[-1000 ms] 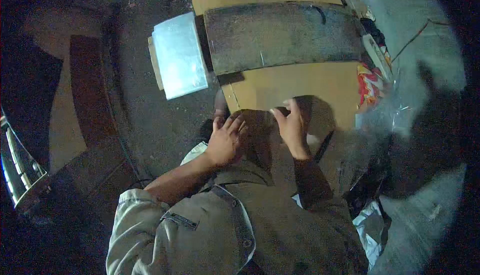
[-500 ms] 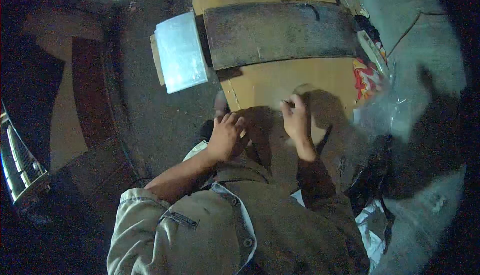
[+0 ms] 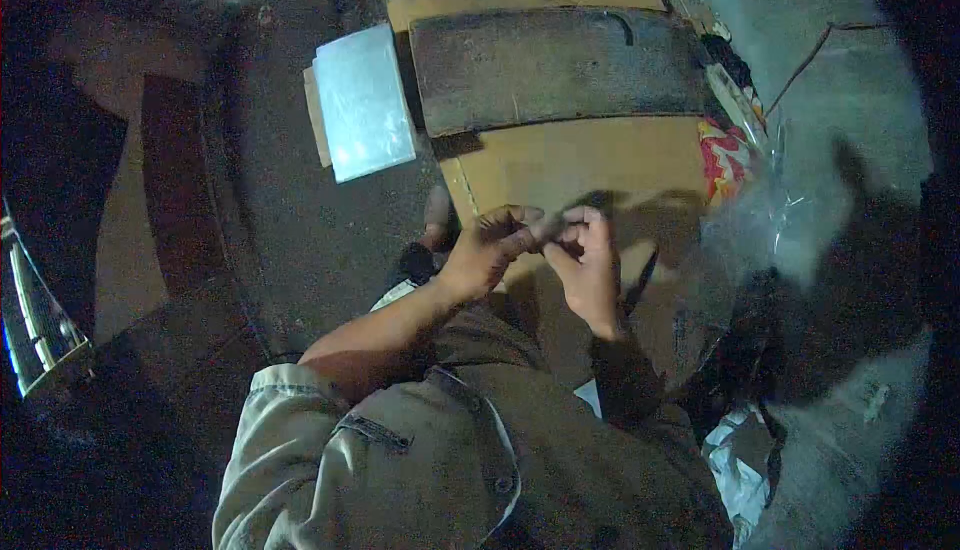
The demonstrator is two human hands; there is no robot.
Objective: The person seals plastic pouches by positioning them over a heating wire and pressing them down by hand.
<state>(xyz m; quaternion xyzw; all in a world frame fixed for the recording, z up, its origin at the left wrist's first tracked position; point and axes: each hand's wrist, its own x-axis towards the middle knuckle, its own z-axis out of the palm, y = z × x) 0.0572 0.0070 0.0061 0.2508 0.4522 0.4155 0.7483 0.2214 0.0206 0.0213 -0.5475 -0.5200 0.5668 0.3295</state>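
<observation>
My left hand (image 3: 487,253) is closed in a pinch, its fingertips meeting those of my right hand (image 3: 585,268). The right thumb and fingers are also drawn together. Something small may be between the two pinches, but blur and dim light keep me from making it out. Both hands are over the near part of a tan cardboard sheet (image 3: 580,160), which carries shadows around them. Beyond the hands, a dark, worn board (image 3: 560,70) lies across the cardboard.
Left of the cardboard lies a stack of shiny, whitish plastic sheets (image 3: 363,105). A red and white printed wrapper (image 3: 724,158) and clear plastic (image 3: 745,230) are at the right edge. Crumpled white material (image 3: 738,475) lies lower right. A bare foot (image 3: 436,212) shows beside my left hand.
My left hand has moved up and right from the cardboard's near edge, its fingers now pinched. My right hand has shifted slightly left and down, and the hands now meet.
</observation>
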